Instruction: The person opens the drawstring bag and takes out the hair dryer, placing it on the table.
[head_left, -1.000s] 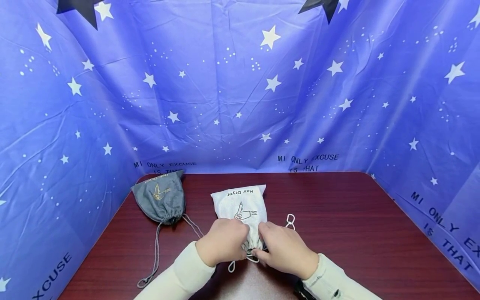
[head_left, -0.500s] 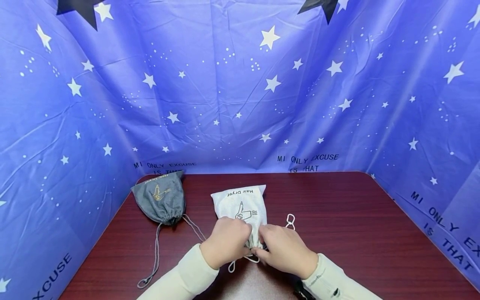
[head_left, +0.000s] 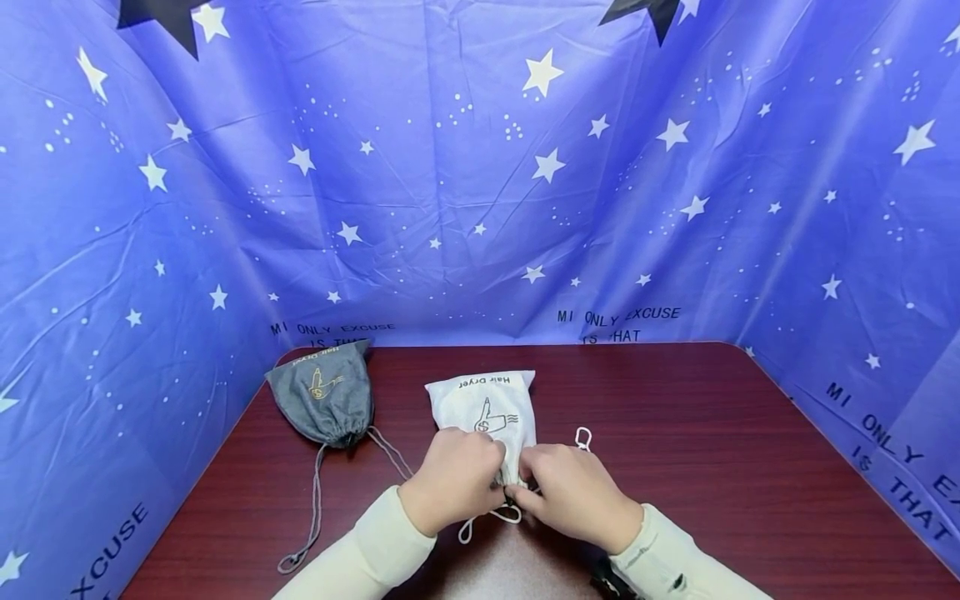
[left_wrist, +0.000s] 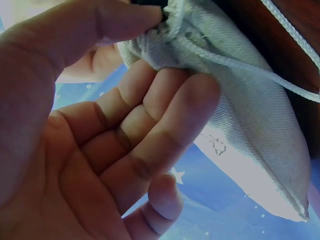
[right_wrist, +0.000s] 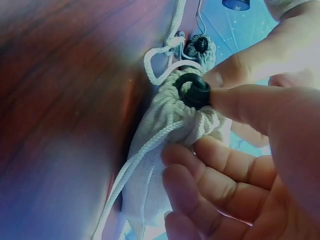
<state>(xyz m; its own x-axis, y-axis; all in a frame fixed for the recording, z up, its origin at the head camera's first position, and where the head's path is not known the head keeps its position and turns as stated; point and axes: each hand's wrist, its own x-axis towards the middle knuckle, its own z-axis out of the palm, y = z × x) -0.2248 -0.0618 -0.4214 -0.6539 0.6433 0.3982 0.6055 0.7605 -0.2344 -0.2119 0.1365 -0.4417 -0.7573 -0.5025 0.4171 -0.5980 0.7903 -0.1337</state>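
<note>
A white drawstring bag [head_left: 480, 396] printed "Hair Dryer" lies at mid-table, its gathered mouth toward me. My left hand [head_left: 457, 475] grips the left side of that mouth, the thumb on top and the fingers curled under the cloth, as the left wrist view shows. On the right side my right hand [head_left: 581, 492] pinches the gathered cloth the same way. Between the two thumbs a black ring-shaped part [right_wrist: 195, 92] pokes out of the puckered opening; what it belongs to is hidden inside. The white cord [head_left: 510, 514] loops loosely out from both sides of the mouth.
A grey drawstring bag [head_left: 330, 408], also lettered "Hair Dryer", lies at the back left. Its grey cord [head_left: 315, 500] trails toward me and toward my left forearm. Blue star-printed cloth [head_left: 480, 167] walls the dark red table [head_left: 675, 417] on three sides.
My left hand has shifted slightly right, closer to the right hand. The black part now shows between the thumbs at the bag's mouth. The grey bag stays put.
</note>
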